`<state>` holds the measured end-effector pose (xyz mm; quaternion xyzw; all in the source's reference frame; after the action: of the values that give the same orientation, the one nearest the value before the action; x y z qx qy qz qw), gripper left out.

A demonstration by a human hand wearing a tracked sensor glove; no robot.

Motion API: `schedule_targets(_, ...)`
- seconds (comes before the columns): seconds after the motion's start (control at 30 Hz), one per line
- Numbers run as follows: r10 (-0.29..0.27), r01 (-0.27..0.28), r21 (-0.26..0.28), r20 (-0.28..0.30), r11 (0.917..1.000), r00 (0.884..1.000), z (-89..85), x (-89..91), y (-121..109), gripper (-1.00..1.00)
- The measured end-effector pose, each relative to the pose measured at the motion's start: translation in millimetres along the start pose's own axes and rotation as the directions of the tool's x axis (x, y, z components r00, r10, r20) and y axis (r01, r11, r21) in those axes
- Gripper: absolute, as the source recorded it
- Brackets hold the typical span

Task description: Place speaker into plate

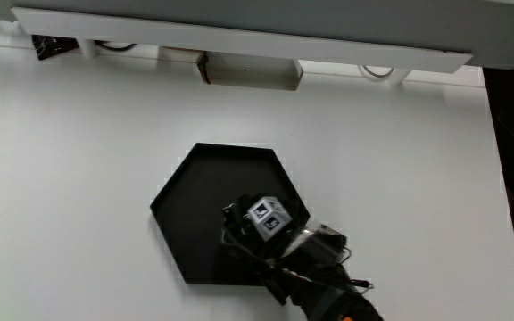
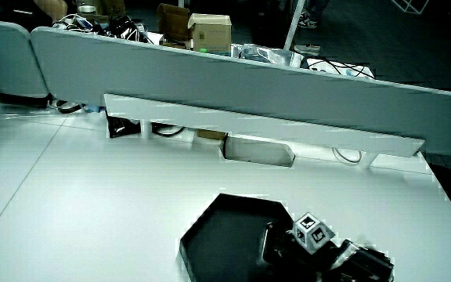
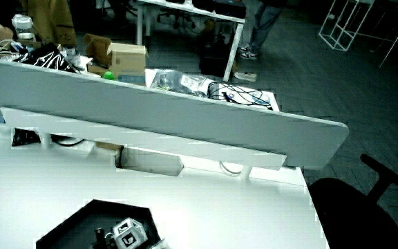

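Black on black hides your fingers' state, so I cannot tell; your hand over the plate's five-o'clock rim risks tipping it.

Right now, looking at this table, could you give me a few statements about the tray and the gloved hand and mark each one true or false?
1. The plate is black and six-sided. True.
2. The hand is over the plate's edge nearer the person. True.
3. The plate is round and white. False: it is a dark hexagon on a white table.
4. A patterned cube sits on the back of the hand. True.
5. The hand hovers over the partition. False: it is over the plate.
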<state>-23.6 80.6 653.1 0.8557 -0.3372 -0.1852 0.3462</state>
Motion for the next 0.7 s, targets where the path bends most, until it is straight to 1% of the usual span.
schedule_targets(0.1, 0.010, -0.008, -0.044, 0.043, 0.9990, 0.999, -8.9, -6.1, 7.5, 0.00)
schedule_targets(0.17, -0.009, 0.016, -0.080, 0.078, 0.9966, 0.997, -16.8, -7.0, 12.3, 0.00)
schedule_targets(0.2, -0.019, 0.027, -0.085, 0.087, 0.9960, 0.996, -18.2, -5.9, 11.8, 0.00)
schedule_targets(0.27, 0.002, 0.010, -0.125, 0.093, 0.9921, 0.996, -30.0, -8.1, 18.1, 0.00)
schedule_targets(0.3, -0.012, 0.026, -0.132, 0.106, 0.9909, 0.994, -32.3, -7.7, 17.9, 0.00)
schedule_targets(0.33, -0.004, 0.018, -0.143, 0.099, 0.9895, 0.995, -35.8, -8.0, 18.9, 0.00)
schedule_targets(0.37, -0.029, 0.046, -0.152, 0.118, 0.9873, 0.993, -37.0, -7.5, 17.9, 0.00)
schedule_targets(0.4, -0.013, 0.028, -0.151, 0.101, 0.9881, 0.995, -41.1, -8.3, 19.2, 0.00)
schedule_targets(0.43, -0.020, 0.033, -0.144, 0.092, 0.9891, 0.996, -43.2, -7.8, 19.0, 0.00)
schedule_targets(0.47, -0.024, 0.039, -0.150, 0.098, 0.9879, 0.995, -43.8, -7.4, 18.2, 0.00)
schedule_targets(0.5, -0.021, 0.034, -0.139, 0.096, 0.9897, 0.995, -42.6, -6.4, 16.9, 0.00)
schedule_targets(0.53, -0.024, 0.039, -0.152, 0.098, 0.9876, 0.995, -45.9, -7.5, 19.0, 0.00)
schedule_targets(0.57, -0.028, 0.044, -0.166, 0.100, 0.9852, 0.995, -49.2, -8.5, 21.1, -0.07)
schedule_targets(0.63, -0.021, 0.038, -0.158, 0.111, 0.9866, 0.994, -51.9, -12.2, 19.8, -0.20)
schedule_targets(0.67, -0.019, 0.035, -0.150, 0.103, 0.9881, 0.995, -53.2, -13.1, 17.9, -0.27)
schedule_targets(0.7, -0.039, 0.058, -0.156, 0.122, 0.9861, 0.992, -51.5, -12.8, 14.8, -0.33)
